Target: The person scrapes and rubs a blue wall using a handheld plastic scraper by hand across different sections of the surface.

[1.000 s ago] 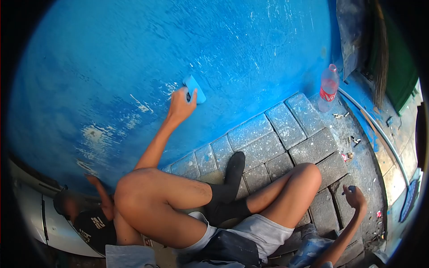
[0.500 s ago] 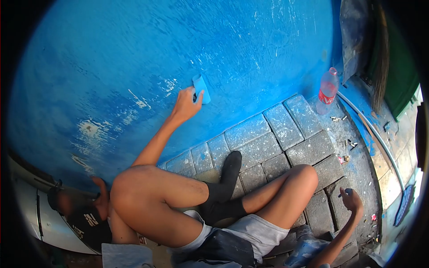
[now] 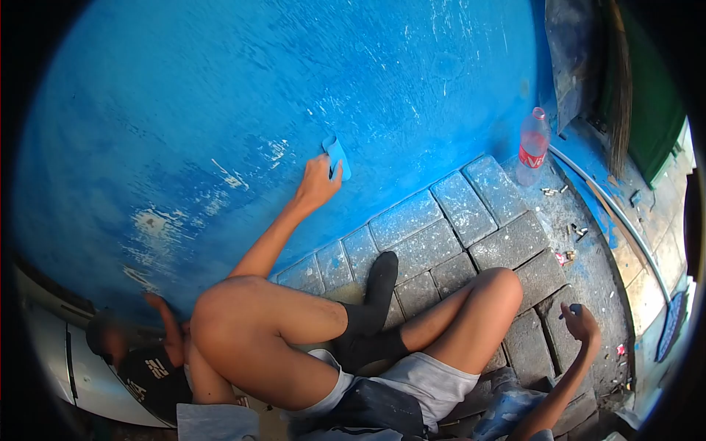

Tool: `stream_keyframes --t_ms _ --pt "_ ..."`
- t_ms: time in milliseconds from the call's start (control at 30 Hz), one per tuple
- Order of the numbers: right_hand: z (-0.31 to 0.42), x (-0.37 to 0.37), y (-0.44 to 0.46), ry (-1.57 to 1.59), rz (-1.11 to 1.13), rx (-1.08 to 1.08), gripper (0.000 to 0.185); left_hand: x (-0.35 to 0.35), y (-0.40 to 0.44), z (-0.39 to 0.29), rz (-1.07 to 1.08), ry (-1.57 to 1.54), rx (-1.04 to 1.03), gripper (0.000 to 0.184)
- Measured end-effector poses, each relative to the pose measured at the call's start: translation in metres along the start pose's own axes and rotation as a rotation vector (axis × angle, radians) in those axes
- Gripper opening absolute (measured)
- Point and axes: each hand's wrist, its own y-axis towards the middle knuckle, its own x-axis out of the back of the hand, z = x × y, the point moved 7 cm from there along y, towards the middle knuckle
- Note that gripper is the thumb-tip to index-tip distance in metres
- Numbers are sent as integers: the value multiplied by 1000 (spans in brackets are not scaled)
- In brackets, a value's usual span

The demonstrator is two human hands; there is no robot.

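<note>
My left hand (image 3: 319, 184) is closed round a folded blue sheet (image 3: 337, 157) that looks like sandpaper. It presses the sheet against a blue wall (image 3: 397, 73); the sheet's upper edge curls over. White scratches and scraped patches mark the paint around it. Low on the right, over grey paving blocks (image 3: 528, 345), hangs my right hand (image 3: 581, 323), away from the wall. Its fingers are curled, with a small dark bluish spot among them that I cannot make out.
A clear plastic bottle (image 3: 532, 151) with a red label stands by the wall's corner. Small litter (image 3: 565, 257) lies on the concrete, with a pale hose (image 3: 610, 209) beyond. A person in a black shirt (image 3: 151, 375) sits at the lower left, hand near the wall.
My left hand and the blue sheet have moved slightly down and right along the wall. My right hand has shifted slightly, its fingers still curled.
</note>
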Motion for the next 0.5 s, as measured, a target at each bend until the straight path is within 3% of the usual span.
stream_keyframes --t_ms 67,233,300,400,500 --pt "-1 0 0 43 -27 14 49 3 -5 -1 -28 -16 -90 28" --pt "2 1 -1 15 -39 29 49 83 32 -18 -250 8 16 31" --pt "1 1 -1 4 -31 14 49 96 35 -9 -254 -81 197 33" --pt "1 1 0 10 -17 -21 49 56 14 10 -248 -111 171 34" --pt "-1 1 -1 2 -12 -21 50 -17 -32 29 21 -25 145 35"
